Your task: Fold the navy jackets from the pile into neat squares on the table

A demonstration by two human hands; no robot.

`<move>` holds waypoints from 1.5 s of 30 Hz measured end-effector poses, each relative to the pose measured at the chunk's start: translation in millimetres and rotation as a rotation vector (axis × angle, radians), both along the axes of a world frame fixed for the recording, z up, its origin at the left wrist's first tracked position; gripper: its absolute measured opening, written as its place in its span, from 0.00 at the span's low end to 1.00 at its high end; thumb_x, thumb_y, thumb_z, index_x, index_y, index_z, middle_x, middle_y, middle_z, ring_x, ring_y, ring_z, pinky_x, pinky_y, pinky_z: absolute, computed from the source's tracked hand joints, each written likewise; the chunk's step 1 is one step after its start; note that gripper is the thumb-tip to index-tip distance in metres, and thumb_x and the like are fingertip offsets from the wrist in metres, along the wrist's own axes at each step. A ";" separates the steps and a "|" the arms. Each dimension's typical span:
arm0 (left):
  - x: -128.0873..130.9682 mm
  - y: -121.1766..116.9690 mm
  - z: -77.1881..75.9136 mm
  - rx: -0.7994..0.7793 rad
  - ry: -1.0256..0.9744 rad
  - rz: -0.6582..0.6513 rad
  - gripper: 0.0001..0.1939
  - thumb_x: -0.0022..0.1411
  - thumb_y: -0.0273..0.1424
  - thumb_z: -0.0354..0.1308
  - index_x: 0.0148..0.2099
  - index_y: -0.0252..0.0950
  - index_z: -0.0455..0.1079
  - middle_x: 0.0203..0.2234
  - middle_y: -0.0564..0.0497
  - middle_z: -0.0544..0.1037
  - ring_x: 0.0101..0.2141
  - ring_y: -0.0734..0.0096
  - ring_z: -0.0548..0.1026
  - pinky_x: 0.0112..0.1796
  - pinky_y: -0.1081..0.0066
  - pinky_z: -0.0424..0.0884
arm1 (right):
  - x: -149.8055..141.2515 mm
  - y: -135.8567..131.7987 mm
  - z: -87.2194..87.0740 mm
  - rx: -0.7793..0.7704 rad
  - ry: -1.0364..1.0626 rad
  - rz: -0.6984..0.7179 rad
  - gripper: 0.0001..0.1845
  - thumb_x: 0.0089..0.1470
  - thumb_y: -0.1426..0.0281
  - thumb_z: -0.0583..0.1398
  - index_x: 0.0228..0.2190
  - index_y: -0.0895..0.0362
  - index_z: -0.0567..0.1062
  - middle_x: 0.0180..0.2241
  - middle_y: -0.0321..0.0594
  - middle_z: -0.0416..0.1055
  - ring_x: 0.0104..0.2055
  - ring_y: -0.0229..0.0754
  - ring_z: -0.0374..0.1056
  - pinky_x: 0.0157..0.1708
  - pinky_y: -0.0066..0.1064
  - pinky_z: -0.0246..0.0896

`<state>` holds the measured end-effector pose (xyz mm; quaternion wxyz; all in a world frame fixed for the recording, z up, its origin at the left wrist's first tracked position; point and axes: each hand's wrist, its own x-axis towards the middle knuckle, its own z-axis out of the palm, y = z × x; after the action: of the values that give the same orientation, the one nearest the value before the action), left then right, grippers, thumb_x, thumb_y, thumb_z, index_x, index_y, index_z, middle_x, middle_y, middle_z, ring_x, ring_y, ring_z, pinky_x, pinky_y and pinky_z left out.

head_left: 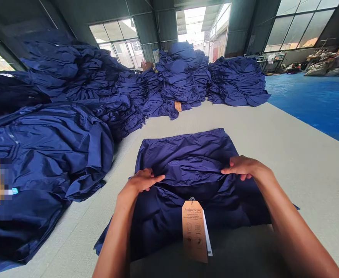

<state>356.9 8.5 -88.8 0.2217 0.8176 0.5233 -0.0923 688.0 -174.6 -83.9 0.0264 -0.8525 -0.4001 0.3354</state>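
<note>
Navy nylon jacket (186, 162) lies folded on the grey desk (308, 185) at 12 o'clock from the body, a kraft hang tag (194, 231) hanging on its near side. Left hand (142, 180) and right hand (246, 168) rest flat and apart on the fabric, not pinching. More navy jackets (183, 73) stand piled at 11 o'clock.

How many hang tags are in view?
2. One cardboard hang tag sits on the navy garment at the front; a second tag lies by the far pile. More may be hidden.
</note>
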 end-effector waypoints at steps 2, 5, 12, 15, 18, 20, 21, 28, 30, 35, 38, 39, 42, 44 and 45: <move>-5.2 -4.2 5.5 -0.174 -0.046 0.000 0.32 0.52 0.56 0.60 0.48 0.35 0.65 0.30 0.46 0.80 0.29 0.61 0.79 0.21 0.73 0.68 | -0.5 -4.9 -0.6 -0.049 0.106 -0.037 0.23 0.52 0.54 0.64 0.42 0.58 0.70 0.31 0.46 0.76 0.22 0.44 0.73 0.22 0.33 0.63; -0.8 -14.0 6.3 -0.259 -0.083 0.013 0.30 0.53 0.45 0.63 0.52 0.34 0.61 0.24 0.52 0.76 0.24 0.65 0.77 0.19 0.75 0.68 | -8.3 -5.2 -3.2 -0.076 0.167 -0.042 0.22 0.53 0.60 0.65 0.44 0.59 0.68 0.24 0.39 0.73 0.19 0.43 0.71 0.19 0.31 0.62; 13.7 -17.8 1.1 -0.139 -0.049 0.074 0.21 0.60 0.32 0.55 0.55 0.34 0.59 0.22 0.54 0.73 0.21 0.68 0.75 0.21 0.74 0.70 | -19.2 1.5 -12.6 -0.040 0.083 -0.045 0.17 0.53 0.70 0.63 0.44 0.61 0.70 0.21 0.33 0.69 0.17 0.39 0.69 0.18 0.29 0.65; 7.2 -11.5 2.9 -0.114 -0.091 0.068 0.20 0.56 0.27 0.55 0.52 0.37 0.60 0.23 0.55 0.73 0.22 0.69 0.75 0.22 0.74 0.70 | -13.4 -2.2 -17.7 -0.003 0.047 -0.046 0.22 0.50 0.74 0.63 0.48 0.60 0.70 0.22 0.34 0.69 0.18 0.39 0.69 0.19 0.28 0.64; 0.6 -6.1 -0.5 -0.125 -0.099 0.043 0.18 0.49 0.25 0.57 0.45 0.39 0.61 0.20 0.59 0.69 0.20 0.73 0.71 0.22 0.75 0.69 | -11.9 -7.9 -15.3 -0.010 -0.023 -0.018 0.22 0.48 0.76 0.62 0.47 0.59 0.71 0.20 0.33 0.68 0.18 0.37 0.66 0.19 0.26 0.60; -2.7 -4.0 -4.6 -0.145 -0.067 -0.027 0.14 0.46 0.26 0.57 0.39 0.39 0.62 0.19 0.60 0.66 0.19 0.75 0.68 0.21 0.76 0.67 | -13.6 -11.5 -9.8 -0.033 -0.052 0.007 0.18 0.47 0.78 0.62 0.43 0.60 0.72 0.19 0.33 0.67 0.19 0.36 0.65 0.20 0.26 0.58; -4.3 -3.4 -6.1 -0.157 -0.045 -0.065 0.13 0.46 0.26 0.57 0.36 0.39 0.62 0.18 0.60 0.64 0.18 0.76 0.66 0.21 0.76 0.66 | -14.3 -13.2 -6.5 -0.045 -0.060 0.016 0.16 0.47 0.78 0.62 0.41 0.60 0.73 0.18 0.33 0.67 0.20 0.36 0.65 0.20 0.26 0.57; -24.8 -7.2 16.0 -0.081 -0.046 -0.312 0.14 0.49 0.40 0.61 0.37 0.39 0.69 0.28 0.55 0.73 0.31 0.69 0.72 0.32 0.72 0.68 | -8.6 -24.5 8.5 0.233 -0.222 0.357 0.14 0.49 0.68 0.65 0.40 0.56 0.72 0.35 0.40 0.73 0.37 0.43 0.70 0.32 0.28 0.58; -24.4 -14.3 24.5 0.032 -0.091 -0.338 0.18 0.54 0.43 0.60 0.44 0.40 0.71 0.33 0.53 0.75 0.37 0.64 0.74 0.38 0.70 0.68 | -13.1 -23.1 6.7 0.351 -0.225 0.486 0.14 0.50 0.69 0.64 0.40 0.55 0.72 0.37 0.41 0.74 0.40 0.44 0.69 0.35 0.29 0.58; 0.2 -36.1 16.3 0.116 -0.155 -0.478 0.18 0.59 0.32 0.59 0.53 0.44 0.69 0.47 0.50 0.76 0.51 0.63 0.72 0.50 0.68 0.65 | -35.7 -9.9 -4.8 0.223 -0.284 0.553 0.15 0.46 0.78 0.65 0.39 0.56 0.76 0.41 0.42 0.76 0.44 0.45 0.70 0.39 0.29 0.57; 10.8 -40.7 -0.3 0.173 -0.008 -0.453 0.19 0.56 0.21 0.57 0.49 0.44 0.71 0.46 0.51 0.78 0.51 0.64 0.73 0.51 0.67 0.66 | -35.9 -6.1 -10.4 0.180 -0.323 0.495 0.16 0.47 0.81 0.62 0.39 0.57 0.77 0.40 0.44 0.77 0.43 0.46 0.72 0.36 0.30 0.58; 11.0 -40.5 -4.9 0.198 0.027 -0.435 0.19 0.56 0.19 0.55 0.47 0.43 0.72 0.45 0.51 0.78 0.50 0.63 0.74 0.50 0.66 0.67 | -32.7 -6.9 -11.5 0.181 -0.329 0.485 0.15 0.48 0.80 0.62 0.39 0.56 0.78 0.39 0.44 0.77 0.43 0.46 0.72 0.36 0.31 0.58; 1.8 -38.6 -11.6 0.240 0.033 -0.423 0.20 0.56 0.17 0.51 0.44 0.41 0.74 0.44 0.49 0.79 0.49 0.61 0.75 0.51 0.63 0.67 | -20.7 -16.4 -11.7 0.174 -0.336 0.461 0.13 0.50 0.78 0.61 0.38 0.54 0.79 0.37 0.41 0.78 0.41 0.45 0.73 0.35 0.30 0.60; -9.3 -39.5 -9.1 0.193 0.011 -0.473 0.21 0.56 0.18 0.50 0.45 0.43 0.75 0.46 0.52 0.80 0.50 0.63 0.75 0.52 0.64 0.67 | -17.0 -26.8 -9.6 0.182 -0.329 0.468 0.12 0.52 0.77 0.60 0.37 0.52 0.80 0.37 0.39 0.79 0.43 0.45 0.73 0.38 0.31 0.61; -14.6 -41.8 -6.0 0.168 -0.005 -0.503 0.21 0.57 0.19 0.50 0.45 0.44 0.76 0.47 0.53 0.80 0.51 0.65 0.75 0.53 0.65 0.67 | -17.7 -32.0 -8.1 0.209 -0.334 0.476 0.12 0.54 0.75 0.60 0.38 0.52 0.80 0.38 0.39 0.79 0.43 0.45 0.73 0.39 0.31 0.62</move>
<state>342.2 -33.3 -94.7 0.1246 0.9377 0.3089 -0.0987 670.3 -206.6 -92.0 -0.0313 -0.7709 -0.6196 0.1443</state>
